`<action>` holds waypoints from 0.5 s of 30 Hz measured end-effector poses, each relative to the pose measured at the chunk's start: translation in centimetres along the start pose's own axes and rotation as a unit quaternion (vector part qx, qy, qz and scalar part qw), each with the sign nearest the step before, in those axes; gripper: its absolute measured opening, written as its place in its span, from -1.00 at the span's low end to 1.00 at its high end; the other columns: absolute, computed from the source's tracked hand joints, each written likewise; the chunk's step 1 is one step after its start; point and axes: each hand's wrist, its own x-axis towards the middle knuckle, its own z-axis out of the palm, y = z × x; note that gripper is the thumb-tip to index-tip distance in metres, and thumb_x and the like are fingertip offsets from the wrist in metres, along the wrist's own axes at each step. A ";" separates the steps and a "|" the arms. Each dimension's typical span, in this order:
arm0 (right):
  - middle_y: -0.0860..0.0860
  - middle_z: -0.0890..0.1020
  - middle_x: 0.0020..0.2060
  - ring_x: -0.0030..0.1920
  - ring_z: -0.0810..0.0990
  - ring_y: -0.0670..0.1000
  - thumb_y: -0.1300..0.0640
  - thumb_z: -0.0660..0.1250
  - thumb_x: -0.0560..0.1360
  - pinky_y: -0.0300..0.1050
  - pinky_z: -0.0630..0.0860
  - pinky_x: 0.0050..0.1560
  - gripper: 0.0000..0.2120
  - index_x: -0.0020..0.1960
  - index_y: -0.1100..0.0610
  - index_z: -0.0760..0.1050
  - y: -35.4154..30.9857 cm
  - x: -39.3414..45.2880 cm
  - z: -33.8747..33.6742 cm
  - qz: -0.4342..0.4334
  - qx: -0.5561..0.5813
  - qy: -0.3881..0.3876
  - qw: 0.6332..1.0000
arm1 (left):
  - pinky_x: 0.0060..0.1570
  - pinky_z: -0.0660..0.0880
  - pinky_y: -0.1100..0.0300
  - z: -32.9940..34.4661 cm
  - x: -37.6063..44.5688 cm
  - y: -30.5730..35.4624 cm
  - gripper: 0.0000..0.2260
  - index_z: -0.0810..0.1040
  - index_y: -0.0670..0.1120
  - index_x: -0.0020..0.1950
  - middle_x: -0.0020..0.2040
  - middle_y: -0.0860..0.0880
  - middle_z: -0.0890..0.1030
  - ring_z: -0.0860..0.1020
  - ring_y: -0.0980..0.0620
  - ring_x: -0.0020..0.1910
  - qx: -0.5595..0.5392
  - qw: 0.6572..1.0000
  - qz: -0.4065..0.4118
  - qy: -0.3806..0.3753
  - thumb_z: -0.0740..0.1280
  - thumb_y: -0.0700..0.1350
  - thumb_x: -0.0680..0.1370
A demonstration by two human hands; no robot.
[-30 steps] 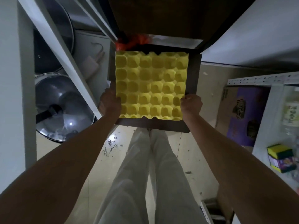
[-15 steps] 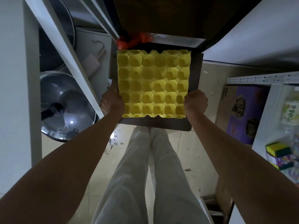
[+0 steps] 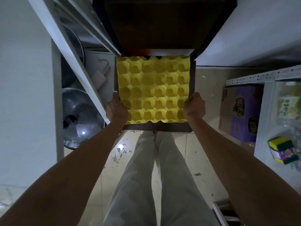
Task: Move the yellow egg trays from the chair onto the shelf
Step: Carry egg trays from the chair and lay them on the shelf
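Observation:
A yellow egg tray with rows of cups lies flat over the dark brown chair seat in front of me. My left hand grips its near left edge and my right hand grips its near right edge. How many trays are stacked I cannot tell from above. The chair's dark backrest rises behind the tray. A white metal shelf stands at the right, another white shelf frame at the left.
Steel pots with lids sit in the left shelf. A purple cardboard box stands on the floor at right. A sponge pack and a bottle lie on the right shelf. My legs stand on the tiled floor.
The tray has come up a little toward me and now hides the orange item behind it. Both hands keep their grip on its near corners.

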 end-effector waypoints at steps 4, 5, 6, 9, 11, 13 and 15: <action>0.09 0.56 -0.14 -0.20 0.46 0.11 0.20 0.20 0.53 -0.03 0.37 -0.21 -0.91 0.03 0.12 0.41 1.6 -3.2 -3.4 0.021 0.054 -0.019 0.998 | -0.17 0.54 -0.11 -3.0 -3.7 1.2 -0.74 0.41 -0.14 0.31 0.01 -0.27 0.64 0.63 -0.34 -0.01 0.020 0.998 0.060 0.001 0.12 -0.18 0.65; 0.09 0.55 -0.15 -0.19 0.48 0.13 0.22 0.21 0.51 -0.03 0.37 -0.22 -0.90 0.03 0.14 0.40 2.4 -4.2 -4.5 0.030 0.073 -0.027 0.997 | -0.10 0.58 -0.15 -3.6 -4.5 1.6 -0.73 0.41 -0.13 0.33 0.04 -0.27 0.64 0.63 -0.34 0.03 0.029 0.997 0.072 -0.010 0.12 -0.18 0.65; 0.10 0.55 -0.15 -0.17 0.51 0.16 0.24 0.22 0.49 -0.03 0.38 -0.21 -0.87 0.04 0.16 0.40 3.3 -5.2 -5.6 0.044 0.093 -0.031 0.994 | -0.02 0.59 -0.18 -4.1 -5.3 2.2 -0.73 0.41 -0.13 0.34 0.08 -0.26 0.64 0.63 -0.33 0.07 0.043 0.995 0.087 -0.021 0.12 -0.17 0.66; 0.15 0.63 -0.04 0.01 0.62 0.21 0.30 0.24 0.49 -0.06 0.43 -0.15 -0.78 0.12 0.19 0.51 6.8 -8.6 -8.8 0.123 0.154 -0.008 0.980 | 0.05 0.58 -0.16 -4.6 -8.0 4.1 -0.76 0.41 -0.12 0.31 0.11 -0.26 0.62 0.62 -0.32 0.09 0.070 0.985 0.155 -0.033 0.13 -0.11 0.67; 0.17 0.67 0.06 0.09 0.64 0.22 0.28 0.27 0.49 -0.05 0.50 -0.08 -0.71 0.17 0.18 0.59 9.7 -11.4 -10.8 0.189 0.194 0.019 0.963 | -0.05 0.56 -0.11 -4.4 -10.5 5.6 -0.79 0.40 -0.10 0.27 0.03 -0.20 0.61 0.61 -0.29 0.02 0.065 0.976 0.204 -0.048 0.16 -0.11 0.65; 0.19 0.70 0.08 0.09 0.65 0.25 0.26 0.29 0.49 0.02 0.58 -0.01 -0.68 0.20 0.17 0.65 13.1 -14.6 -13.0 0.252 0.234 0.048 0.938 | -0.15 0.52 -0.11 -4.0 -13.5 7.4 -0.77 0.38 -0.12 0.29 -0.04 -0.19 0.60 0.60 -0.28 -0.04 0.079 0.958 0.267 -0.065 0.18 -0.13 0.64; 0.20 0.72 0.03 0.03 0.67 0.25 0.24 0.29 0.49 0.05 0.62 -0.04 -0.69 0.18 0.15 0.68 16.6 -18.4 -15.0 0.308 0.274 0.078 0.908 | -0.11 0.55 -0.17 -3.9 -16.6 9.3 -0.67 0.37 -0.22 0.36 0.00 -0.25 0.62 0.61 -0.31 -0.03 0.099 0.935 0.326 -0.093 0.23 -0.14 0.62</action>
